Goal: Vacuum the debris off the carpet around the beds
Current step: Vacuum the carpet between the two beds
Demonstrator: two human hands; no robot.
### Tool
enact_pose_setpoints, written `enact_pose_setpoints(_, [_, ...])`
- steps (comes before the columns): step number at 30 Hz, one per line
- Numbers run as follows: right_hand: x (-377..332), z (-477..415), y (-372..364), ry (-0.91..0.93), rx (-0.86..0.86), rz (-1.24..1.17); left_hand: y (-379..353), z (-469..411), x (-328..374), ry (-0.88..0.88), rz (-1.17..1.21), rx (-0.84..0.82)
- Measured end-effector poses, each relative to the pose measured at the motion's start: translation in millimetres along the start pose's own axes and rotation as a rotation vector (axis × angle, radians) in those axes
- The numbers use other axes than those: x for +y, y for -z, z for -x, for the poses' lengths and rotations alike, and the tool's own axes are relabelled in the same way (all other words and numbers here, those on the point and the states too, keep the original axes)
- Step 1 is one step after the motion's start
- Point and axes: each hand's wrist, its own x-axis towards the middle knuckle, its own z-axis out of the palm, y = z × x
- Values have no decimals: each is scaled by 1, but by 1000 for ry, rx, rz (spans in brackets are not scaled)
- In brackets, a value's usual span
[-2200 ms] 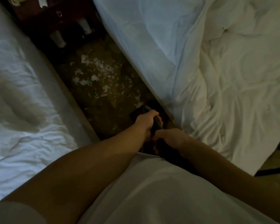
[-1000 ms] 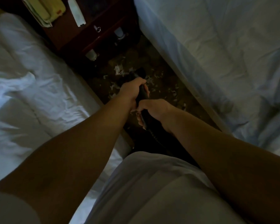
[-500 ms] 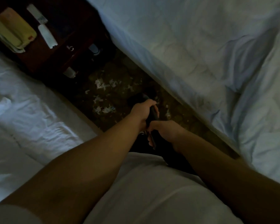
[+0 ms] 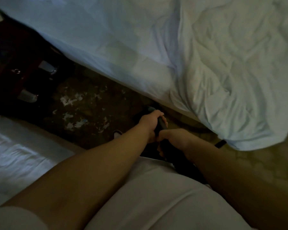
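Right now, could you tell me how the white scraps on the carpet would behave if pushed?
The scraps look thin and ragged, like torn paper, so probably light and floppy. They lie flat and scattered on the carpet, so they would likely slide or bunch rather than roll. The dim view leaves their material uncertain.

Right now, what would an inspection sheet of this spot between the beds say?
Surface: dark patterned carpet, dimly lit.
Job's things: white debris scattered on it; dark vacuum handle.
Clutter: small pale item by the left forearm, unidentifiable.
Fingers: left hand and right hand both grip the handle.
Cables: dark strip by the duvet corner, possibly a cord.
Surroundings: right bed, left bed, wooden nightstand.
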Motion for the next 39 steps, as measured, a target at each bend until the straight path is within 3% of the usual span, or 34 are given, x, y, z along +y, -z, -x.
enact_pose_setpoints(7, [33,12,53,-47,36,-42,-61,3,-38,100,109,-87])
enact_pose_setpoints(14, [20,7,42,-52,8,26,-43,3,-31,83,190,-76])
enact_pose_setpoints(20, [-25,-15,-19,-18,-49,182,30,1,9,19,338,-35])
enact_pose_setpoints(29, [-120,-69,-178,-33,-162,440,206,1,93,-23,499,166])
enact_pose_setpoints(39, [-157,-111,-296,5,-291,628,338,-5,125,-90,598,349])
